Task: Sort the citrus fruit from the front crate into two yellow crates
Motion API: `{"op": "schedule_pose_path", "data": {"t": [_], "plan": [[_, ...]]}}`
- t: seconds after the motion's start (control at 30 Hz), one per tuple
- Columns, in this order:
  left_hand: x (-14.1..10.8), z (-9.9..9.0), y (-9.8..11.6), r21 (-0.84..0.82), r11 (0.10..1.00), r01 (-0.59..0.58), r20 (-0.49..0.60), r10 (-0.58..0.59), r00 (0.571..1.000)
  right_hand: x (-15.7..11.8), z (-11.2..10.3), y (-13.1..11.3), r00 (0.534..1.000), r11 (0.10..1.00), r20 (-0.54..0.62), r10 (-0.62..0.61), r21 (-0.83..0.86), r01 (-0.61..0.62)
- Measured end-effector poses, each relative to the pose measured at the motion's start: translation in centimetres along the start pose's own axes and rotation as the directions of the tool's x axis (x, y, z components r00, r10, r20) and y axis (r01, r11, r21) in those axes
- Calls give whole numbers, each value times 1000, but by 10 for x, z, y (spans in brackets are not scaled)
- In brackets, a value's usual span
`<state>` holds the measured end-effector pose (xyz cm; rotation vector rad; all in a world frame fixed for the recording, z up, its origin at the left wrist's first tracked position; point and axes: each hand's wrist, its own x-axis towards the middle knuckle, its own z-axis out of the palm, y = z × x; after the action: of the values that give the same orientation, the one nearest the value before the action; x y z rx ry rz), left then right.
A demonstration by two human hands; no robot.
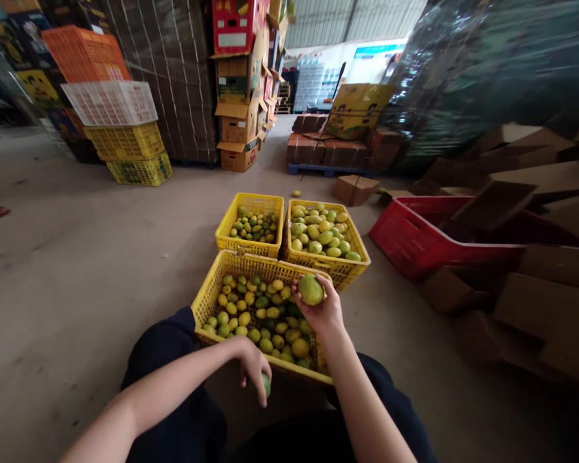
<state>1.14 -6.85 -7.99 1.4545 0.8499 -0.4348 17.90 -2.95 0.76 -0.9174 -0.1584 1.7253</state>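
My right hand (321, 302) holds up a greenish-yellow lemon (311, 290), fingers curled round it, over the right side of the large yellow crate (265, 262). Inside that crate lie many green and yellow lemons (244, 318). My left hand (255, 370) hangs low at the crate's near edge, closed around a green lemon (267, 384) that is mostly hidden by the fingers. Behind the large crate stand two more yellow crates. The left one (220, 239) has smaller, greener fruit; the right one (354, 262) is filled higher with larger yellow-green fruit.
A red crate (405, 247) with cardboard boxes (550, 308) heaped around it stands on the right. Stacked plastic crates (139, 170) are at the back left. Beyond the crates are a loaded pallet (318, 170), a loose fruit (296, 193) and a small carton (354, 190).
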Motion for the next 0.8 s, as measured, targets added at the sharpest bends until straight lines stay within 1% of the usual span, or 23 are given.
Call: {"op": "schedule_pose_path", "data": {"t": [0.03,0.07,0.1,0.13,0.17,0.2,0.23,0.27,0.3,0.33,0.37,0.4,0.43,0.47,0.53,0.6,0.63,0.67,0.7,0.73,0.8], "plan": [[-4,-10,2,-84,996,-40,-145,27,989,0,-1,0,1000,1000,1,6,-2,-6],[-13,-24,6,-192,973,-131,-341,58,938,0,-3,0,1000,1000,5,10,-8,-10],[-25,-42,11,-304,901,-310,-626,56,778,0,-4,0,1000,1000,13,10,-14,-10],[-39,-61,15,-307,857,-413,-765,36,643,1,-6,0,1000,1000,20,11,-23,-11],[-53,-79,18,-295,831,-471,-832,18,554,1,-7,0,1000,999,23,13,-36,-12],[-67,-95,19,-285,789,-544,-908,-41,417,2,-9,0,1000,999,26,15,-50,-14],[-80,-107,19,-275,691,-668,-960,-160,230,3,-10,0,1000,998,26,18,-63,-16],[-90,-114,18,-265,611,-746,-960,-241,144,4,-12,1,999,997,24,22,-76,-20],[-97,-116,17,-265,535,-802,-946,-305,109,4,-12,2,1000,996,17,25,-86,-23],[-101,-114,15,-287,478,-830,-935,-329,133,5,-13,4,1000,995,7,24,-93,-23],[-102,-108,14,-331,462,-823,-931,-304,204,6,-12,7,1000,995,-3,22,-97,-22],[-101,-101,14,-379,479,-792,-923,-259,285,7,-12,11,1000,995,-16,23,-101,-25],[-98,-93,15,-410,522,-748,-912,-211,353,7,-12,17,999,994,-33,33,-107,-36],[-95,-86,16,-422,578,-698,-899,-169,404,8,-12,24,997,992,-54,50,-114,-56],[-88,-74,19,-415,682,-602,-869,-102,484,9,-15,42,989,984,-94,111,-133,-122],[-83,-68,19,-406,742,-534,-830,-55,555,11,-24,60,968,959,-140,208,-166,-230],[-81,-68,17,-404,760,-509,-812,-41,582,14,-31,69,948,937,-172,269,-182,-299],[-80,-68,15,-399,776,-489,-800,-33,599,17,-39,75,925,914,-205,321,-188,-359],[-79,-69,13,-389,791,-473,-798,-32,602,22,-47,79,904,898,-239,355,-180,-401],[-79,-70,10,-374,804,-462,-804,-33,594,28,-55,80,890,892,-267,369,-166,-420],[-80,-73,5,-336,822,-460,-822,-17,570,44,-68,72,893,909,-291,342,-139,-393]]}}
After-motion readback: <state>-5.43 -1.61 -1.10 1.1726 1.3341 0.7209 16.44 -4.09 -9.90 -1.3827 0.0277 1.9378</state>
